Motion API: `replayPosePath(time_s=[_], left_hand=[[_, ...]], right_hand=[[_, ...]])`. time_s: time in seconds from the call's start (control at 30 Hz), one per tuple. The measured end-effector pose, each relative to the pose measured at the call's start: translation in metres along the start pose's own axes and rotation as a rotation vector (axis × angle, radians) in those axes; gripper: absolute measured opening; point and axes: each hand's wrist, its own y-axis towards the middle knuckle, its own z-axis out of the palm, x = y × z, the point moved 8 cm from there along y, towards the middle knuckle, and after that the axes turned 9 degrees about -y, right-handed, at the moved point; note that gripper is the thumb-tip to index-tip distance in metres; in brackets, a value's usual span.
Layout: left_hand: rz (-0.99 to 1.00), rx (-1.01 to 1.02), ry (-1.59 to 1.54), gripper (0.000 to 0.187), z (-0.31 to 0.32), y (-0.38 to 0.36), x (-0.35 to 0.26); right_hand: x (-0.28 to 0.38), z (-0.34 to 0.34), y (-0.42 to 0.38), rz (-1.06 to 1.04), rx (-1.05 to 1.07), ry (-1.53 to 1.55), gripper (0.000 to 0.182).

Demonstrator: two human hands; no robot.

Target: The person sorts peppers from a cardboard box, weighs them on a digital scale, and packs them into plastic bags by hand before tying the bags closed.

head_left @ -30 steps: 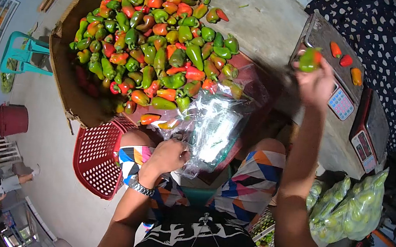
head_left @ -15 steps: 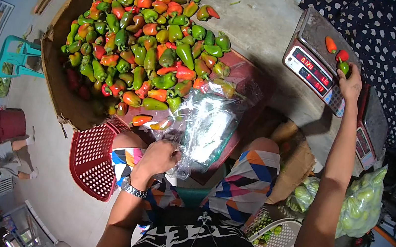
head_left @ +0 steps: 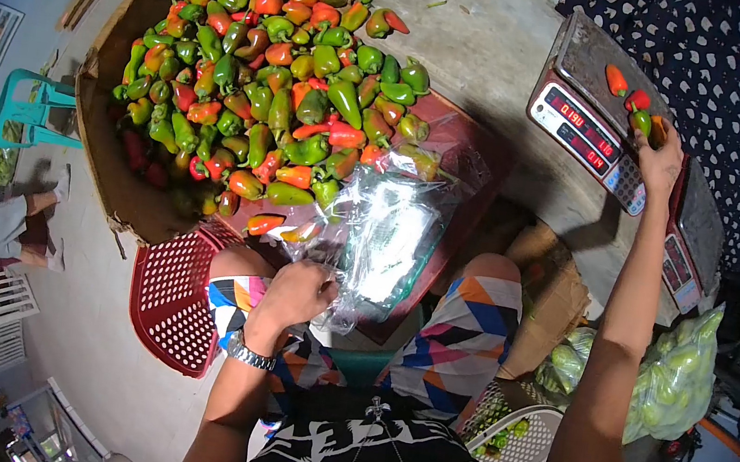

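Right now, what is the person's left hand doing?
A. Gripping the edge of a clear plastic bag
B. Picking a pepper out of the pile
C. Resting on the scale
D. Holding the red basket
A. The left hand is closed on the edge of the clear plastic bag by the knee, while the right hand reaches to the peppers on the scale.

A produce-packing spot on a bare concrete floor, likely a market stall or yard. A flattened cardboard box (head_left: 109,150) holds a heap of red and green peppers (head_left: 277,88). A digital weighing scale (head_left: 590,120), clear plastic bags (head_left: 388,233) and filled bags of green produce (head_left: 674,374) surround the seated person.
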Motion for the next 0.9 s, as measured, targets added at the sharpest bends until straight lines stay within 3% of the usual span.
replayPosePath(time_s=[0.2, 0.23, 0.3, 0.33, 0.37, 0.4, 0.43, 0.47, 0.5, 0.53, 0.63, 0.73, 0.9], left_hand=[[0.003, -0.004, 0.024, 0.024, 0.002, 0.0, 0.006], [0.01, -0.013, 0.013, 0.025, 0.001, 0.0, 0.005], [0.021, -0.033, -0.01, 0.026, -0.001, 0.0, 0.003], [0.004, -0.018, -0.008, 0.027, -0.002, 0.0, 0.001], [-0.014, 0.0, -0.006, 0.027, -0.005, -0.001, -0.003], [-0.033, 0.02, -0.004, 0.028, -0.005, -0.002, -0.004], [-0.031, 0.02, -0.005, 0.028, -0.004, -0.004, -0.002], [-0.026, 0.016, -0.006, 0.028, -0.002, -0.004, 0.0], [-0.02, 0.01, -0.008, 0.028, -0.002, -0.003, 0.001], [-0.019, 0.011, -0.007, 0.029, -0.002, -0.003, -0.001], [-0.013, 0.016, -0.009, 0.029, -0.003, -0.004, -0.004], [-0.008, 0.019, -0.005, 0.029, -0.001, -0.005, -0.002], [0.013, -0.012, -0.016, 0.03, -0.002, -0.004, 0.0]], right_hand=[[-0.059, 0.005, -0.031, 0.197, -0.117, 0.31, 0.062], [-0.084, 0.027, -0.045, 0.22, -0.16, 0.433, 0.054], [-0.041, -0.001, -0.115, 0.299, -0.109, 0.61, 0.03], [-0.013, -0.003, -0.149, 0.291, -0.018, 0.766, 0.021], [0.035, -0.026, -0.183, 0.014, 0.053, 0.85, 0.016], [0.067, -0.023, -0.223, 0.081, 0.289, 0.9, 0.015], [0.112, -0.048, -0.261, -0.061, 0.53, 0.732, 0.023], [0.134, -0.051, -0.296, -0.047, 0.814, 0.648, 0.036], [0.154, -0.051, -0.325, -0.47, 0.593, 0.68, 0.045], [0.193, -0.106, -0.327, -0.498, 0.372, 0.336, 0.042], [0.207, -0.12, -0.325, -0.459, 0.326, 0.298, 0.033], [0.193, -0.096, -0.313, -0.259, 0.455, 0.501, 0.023], [0.191, -0.098, -0.312, -0.308, 0.348, 0.523, 0.015]])
